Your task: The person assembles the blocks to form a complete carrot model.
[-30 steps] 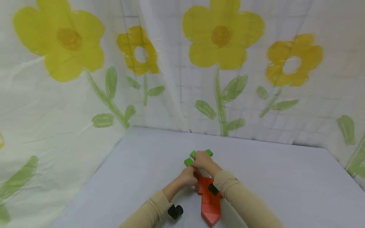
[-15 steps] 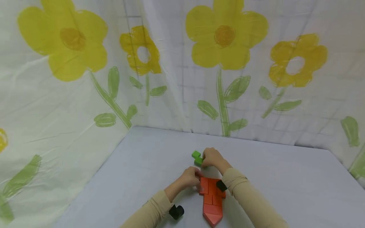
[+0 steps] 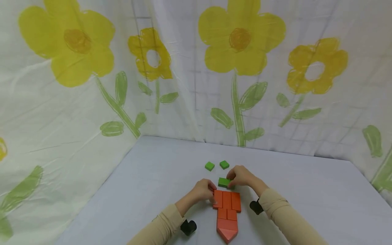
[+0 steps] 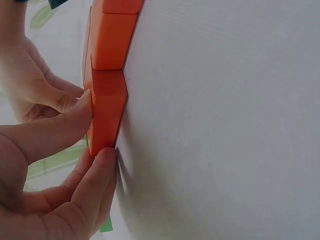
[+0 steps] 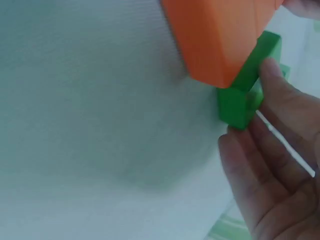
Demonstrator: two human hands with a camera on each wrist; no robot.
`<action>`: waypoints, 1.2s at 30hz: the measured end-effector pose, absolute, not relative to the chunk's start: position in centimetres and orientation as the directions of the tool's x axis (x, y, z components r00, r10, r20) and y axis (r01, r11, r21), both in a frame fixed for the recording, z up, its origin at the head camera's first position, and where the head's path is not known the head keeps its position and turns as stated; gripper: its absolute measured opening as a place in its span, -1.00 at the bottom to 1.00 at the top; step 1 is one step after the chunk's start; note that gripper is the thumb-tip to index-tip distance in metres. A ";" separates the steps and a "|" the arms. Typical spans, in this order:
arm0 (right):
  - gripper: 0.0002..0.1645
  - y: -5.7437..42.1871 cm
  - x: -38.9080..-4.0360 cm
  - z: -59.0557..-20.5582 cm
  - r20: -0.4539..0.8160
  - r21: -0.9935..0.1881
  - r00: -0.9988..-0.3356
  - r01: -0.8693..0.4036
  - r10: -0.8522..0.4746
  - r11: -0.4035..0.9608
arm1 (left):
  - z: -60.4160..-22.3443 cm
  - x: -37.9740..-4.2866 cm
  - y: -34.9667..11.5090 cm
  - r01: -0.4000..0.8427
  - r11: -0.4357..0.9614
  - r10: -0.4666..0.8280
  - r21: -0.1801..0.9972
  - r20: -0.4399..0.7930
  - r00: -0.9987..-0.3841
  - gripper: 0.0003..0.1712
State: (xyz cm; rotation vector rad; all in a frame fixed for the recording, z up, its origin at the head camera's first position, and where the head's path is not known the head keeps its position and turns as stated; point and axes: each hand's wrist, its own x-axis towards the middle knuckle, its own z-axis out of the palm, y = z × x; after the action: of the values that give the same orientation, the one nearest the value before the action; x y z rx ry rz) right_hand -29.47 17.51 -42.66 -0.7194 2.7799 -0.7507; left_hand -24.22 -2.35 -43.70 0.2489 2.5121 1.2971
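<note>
Flat red-orange wooden blocks (image 3: pixel 227 200) lie fitted together on the table, with a pointed block (image 3: pixel 227 234) at the near end. My left hand (image 3: pixel 203 190) holds the far left rectangular block (image 4: pixel 107 110) of this shape, thumb on its face and fingertips at its end. Just beyond the red-orange shape is a green rectangular block (image 3: pixel 224 182), which my right hand (image 3: pixel 242 177) pinches at its right end. The right wrist view has the green block (image 5: pixel 233 107) close against the orange one, thumb above and fingers beside it; part of it is covered.
Two small green blocks (image 3: pixel 209 166) lie farther back on the white table (image 3: pixel 294 190). A flower-printed curtain (image 3: pixel 180 102) hangs behind the table and along its left side. A black wrist camera (image 3: pixel 188 227) sits under each forearm.
My right hand has come nearer and to the right, bringing a green block up to the red-orange shape's far end. The left hand stays at the far left block.
</note>
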 end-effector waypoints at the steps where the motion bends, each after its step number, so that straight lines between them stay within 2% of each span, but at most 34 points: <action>1: -0.74 17.6 -29.4 -42.8 -0.034 -0.526 -0.865 -0.411 -0.501 0.744 | -43.7 -24.2 -2.4 0.013 0.574 0.288 0.819 -0.186 -0.939 -0.61; 11: -0.77 17.8 -28.7 -43.1 -0.042 -0.610 -0.838 -0.410 -0.544 0.678 | -43.8 -24.2 -2.4 -0.002 0.565 0.278 0.825 -0.193 -0.941 -0.63; 36: -0.78 18.5 -28.3 -43.5 -0.065 -0.654 -0.828 -0.386 -0.556 0.651 | -43.6 -24.1 -2.3 -0.003 0.569 0.278 0.822 -0.196 -0.940 -0.63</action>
State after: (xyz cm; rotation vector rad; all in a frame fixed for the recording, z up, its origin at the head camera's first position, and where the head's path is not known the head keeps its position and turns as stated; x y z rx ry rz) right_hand -28.31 18.48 -43.48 -0.7604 2.6108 -0.9445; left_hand -24.12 -2.29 -43.58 0.2263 2.5011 1.3117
